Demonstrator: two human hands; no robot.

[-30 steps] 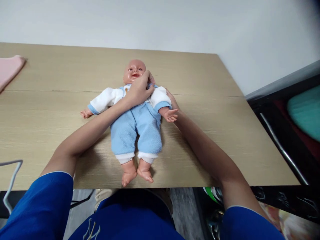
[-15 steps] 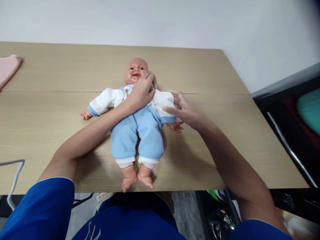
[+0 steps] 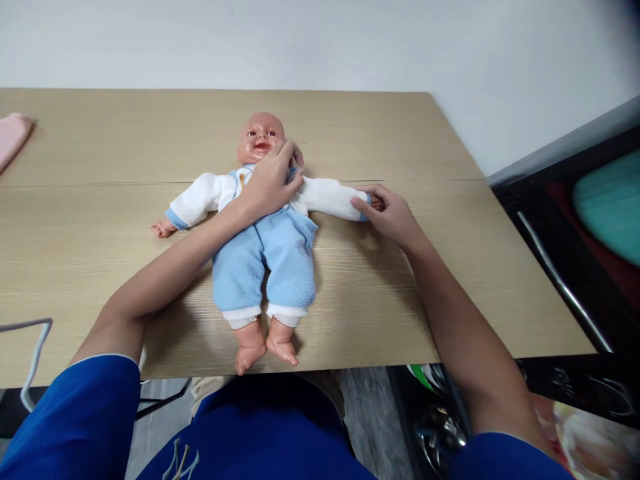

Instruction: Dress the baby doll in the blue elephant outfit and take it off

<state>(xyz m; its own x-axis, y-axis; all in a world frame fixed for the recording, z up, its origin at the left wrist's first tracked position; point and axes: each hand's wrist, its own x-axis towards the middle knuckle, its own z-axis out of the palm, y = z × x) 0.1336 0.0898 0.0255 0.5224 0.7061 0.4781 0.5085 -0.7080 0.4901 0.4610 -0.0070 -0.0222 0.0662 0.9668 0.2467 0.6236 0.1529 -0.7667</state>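
Observation:
A baby doll (image 3: 265, 253) in a light blue romper with white sleeves lies on its back on the wooden table (image 3: 100, 220), head toward the wall and feet at the near edge. My left hand (image 3: 270, 181) rests on the doll's upper chest, fingers closed on the garment at the collar just under the chin. My right hand (image 3: 387, 213) grips the end of the doll's sleeve (image 3: 330, 197) on the right side, fingers wrapped round the cuff, with that arm stretched straight out sideways. The doll's other arm lies out to the left.
A pink cloth (image 3: 13, 137) lies at the far left edge of the table. A white wire hanger (image 3: 30, 357) pokes in at the near left. A black stand with a metal rail (image 3: 560, 280) and a teal item (image 3: 610, 207) sits to the right.
My right hand went from beside the doll's shoulder to the cuff and drew the doll's arm straight out to the right. My left hand stayed at the collar.

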